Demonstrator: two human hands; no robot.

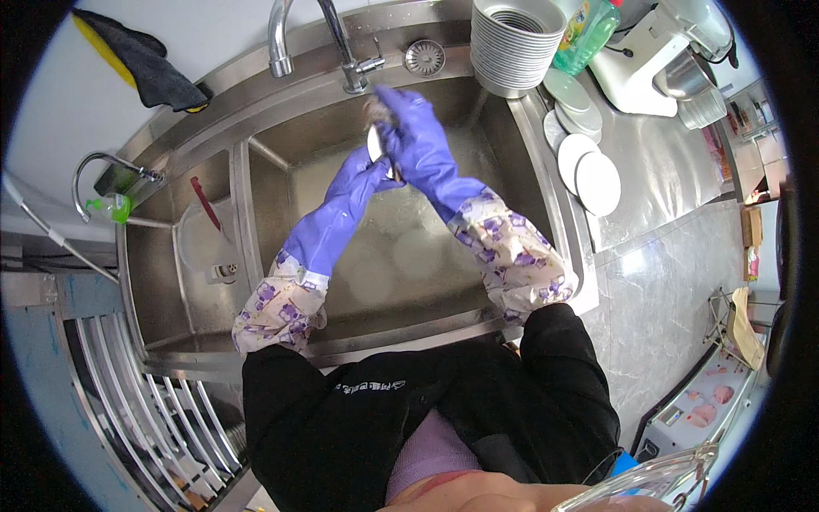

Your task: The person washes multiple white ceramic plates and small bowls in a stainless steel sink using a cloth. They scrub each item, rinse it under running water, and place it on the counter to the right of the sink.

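Note:
Over the right basin of a stainless steel double sink [243,211], both my hands wear purple rubber gloves with flowered sleeves. My left hand [361,173] grips a thin white disc [375,143], seen nearly edge-on. My right hand [416,131] is pressed to the disc's other side with a blurred brownish scrubber [377,114] at its fingers; the exact kind of scrubber cannot be told. Cloudy water [441,224] covers the basin floor below. Pale round shapes show faintly in it, either sunken discs or reflections.
A chrome faucet [350,70] rises behind my hands, beside a sink strainer [425,57]. To the right stand stacked round metal pans [512,64], a green detergent bottle [585,38], several pale discs [598,184] and a stand mixer [633,70]. The left basin holds a clear tub [198,237].

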